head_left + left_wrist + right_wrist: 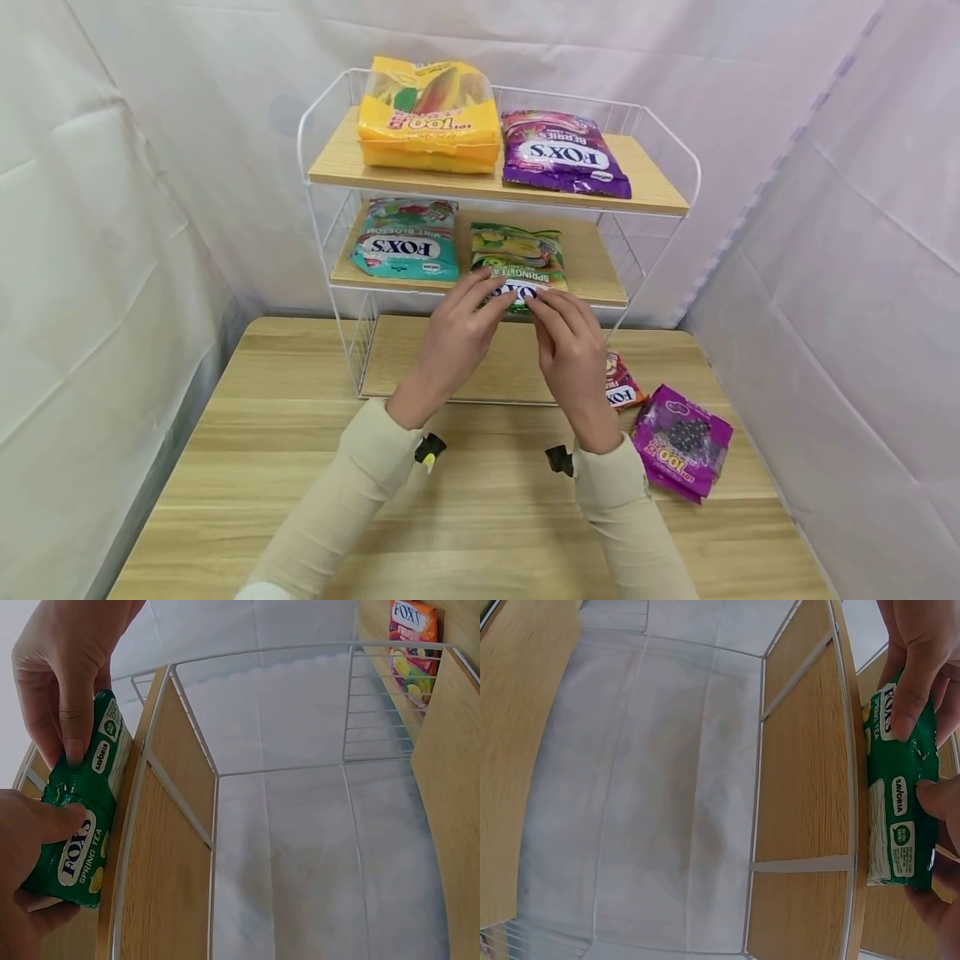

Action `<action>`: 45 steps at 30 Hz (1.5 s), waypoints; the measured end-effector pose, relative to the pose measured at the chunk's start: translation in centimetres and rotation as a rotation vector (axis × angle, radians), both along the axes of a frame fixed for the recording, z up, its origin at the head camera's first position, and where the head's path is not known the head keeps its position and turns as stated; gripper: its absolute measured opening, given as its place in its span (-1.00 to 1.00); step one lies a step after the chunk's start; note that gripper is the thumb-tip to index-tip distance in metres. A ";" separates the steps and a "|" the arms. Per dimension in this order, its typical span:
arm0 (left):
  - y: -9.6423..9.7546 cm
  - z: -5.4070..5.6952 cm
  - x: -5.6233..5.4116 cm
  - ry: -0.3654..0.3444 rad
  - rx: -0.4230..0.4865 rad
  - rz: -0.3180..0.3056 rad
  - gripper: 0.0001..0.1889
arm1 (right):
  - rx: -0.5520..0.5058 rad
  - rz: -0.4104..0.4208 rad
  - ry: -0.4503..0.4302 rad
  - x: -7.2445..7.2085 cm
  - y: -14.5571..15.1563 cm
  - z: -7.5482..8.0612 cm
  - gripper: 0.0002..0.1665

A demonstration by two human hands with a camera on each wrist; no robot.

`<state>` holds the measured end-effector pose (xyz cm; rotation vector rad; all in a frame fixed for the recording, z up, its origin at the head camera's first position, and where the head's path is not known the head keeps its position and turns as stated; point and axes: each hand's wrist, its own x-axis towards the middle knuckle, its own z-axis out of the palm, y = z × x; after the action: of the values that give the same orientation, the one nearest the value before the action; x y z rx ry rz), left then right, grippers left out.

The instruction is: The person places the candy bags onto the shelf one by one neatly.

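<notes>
A green Fox's Spring Tea candy bag (517,247) lies at the front of the middle shelf (588,258) of a white wire rack. My left hand (457,325) pinches one side of its near end, and my right hand (572,350) pinches the other. In the left wrist view, the thumbs press on the printed face of the candy bag (79,817), with fingers round its far side. The right wrist view has the candy bag (902,787) up against the shelf's front edge. Beside it on that shelf rests a teal Mint Blossom candy bag (408,237).
The top shelf (652,171) bears a yellow mango candy bag (431,117) and a purple Berries candy bag (562,154). Right of the rack, a red Fruits candy bag (621,383) and a purple grape candy bag (684,442) lie on the wooden table (487,508).
</notes>
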<state>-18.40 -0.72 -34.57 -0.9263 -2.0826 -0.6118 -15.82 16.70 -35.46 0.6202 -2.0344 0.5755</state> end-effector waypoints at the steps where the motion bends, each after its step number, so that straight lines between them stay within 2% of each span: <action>1: 0.0 0.1 -0.1 0.004 -0.004 0.005 -0.76 | 0.000 -0.001 0.001 -0.1 0.0 0.1 -0.75; 9: 0.0 0.3 -0.5 0.019 -0.028 0.036 -0.78 | 0.001 -0.005 -0.001 -0.6 0.0 0.2 -0.77; 20: -0.4 0.1 0.5 0.089 -0.070 0.077 -0.74 | 0.028 -0.058 0.043 0.4 -0.3 -0.4 -0.77; 27: -0.5 -0.9 0.6 0.158 -0.013 0.068 -0.74 | -0.018 -0.084 0.136 0.6 -0.5 -1.3 -0.71; 35: 0.1 -1.5 -0.1 0.208 0.037 0.073 -0.74 | -0.057 -0.094 0.152 -0.2 -0.3 -1.5 -0.74; 39: 0.3 -1.7 -0.4 0.196 0.013 0.083 -0.71 | -0.050 -0.101 0.156 -0.6 -0.1 -1.7 -0.72; 45: 0.4 -2.2 -0.7 0.147 -0.080 0.125 -0.63 | -0.003 -0.095 0.109 -1.0 0.2 -2.1 -0.63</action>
<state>-19.15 -0.27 -36.77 -0.8523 -2.0267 -0.3862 -16.85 16.95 -37.58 0.5384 -1.9485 0.4784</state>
